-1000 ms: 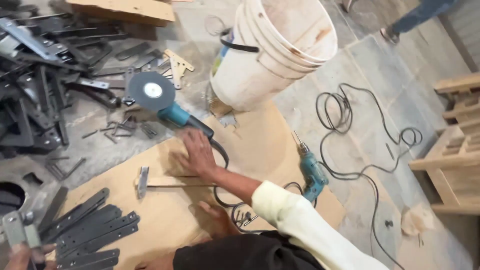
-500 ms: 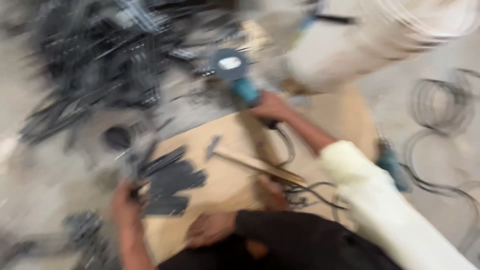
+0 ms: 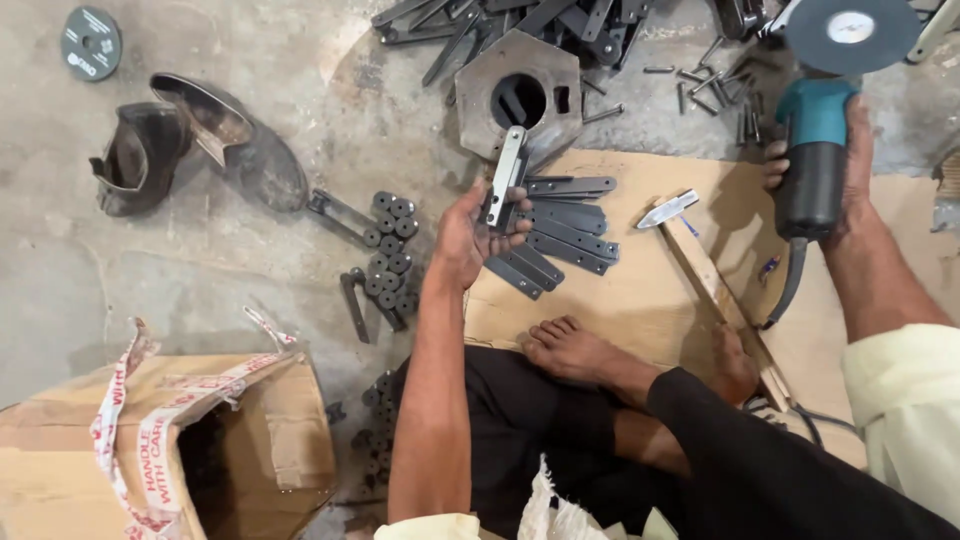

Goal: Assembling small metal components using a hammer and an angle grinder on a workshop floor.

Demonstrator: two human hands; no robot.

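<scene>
- While closed around a flat metal bar (image 3: 504, 177), left hand (image 3: 470, 232) raised palm-up over the edge of the cardboard sheet (image 3: 640, 300), bar standing nearly upright between thumb and fingers.
- Right hand (image 3: 835, 175) wrapped tight around the dark body of a teal angle grinder (image 3: 815, 140), grey disc (image 3: 851, 32) at the top, black cable (image 3: 790, 285) trailing down from the handle.
- Just right of the left hand, a stack of dark flat metal bars (image 3: 565, 235) lying on the cardboard.
- Between both hands, a hammer (image 3: 700, 265) with wooden handle, lying slantwise on the cardboard.
- Below, a bare foot (image 3: 570, 350) resting on the cardboard edge, dark trousers beside it.
- Above the left hand, a hexagonal metal block (image 3: 520, 95) with a round hole, on the concrete floor.
- Left of the forearm, small dark round pieces (image 3: 390, 260) in clusters.
- Farther left, a worn pair of shoes (image 3: 195, 145) and a spare grinding disc (image 3: 91, 42).
- Bottom left, an open cardboard box (image 3: 170, 450) with torn tape.
</scene>
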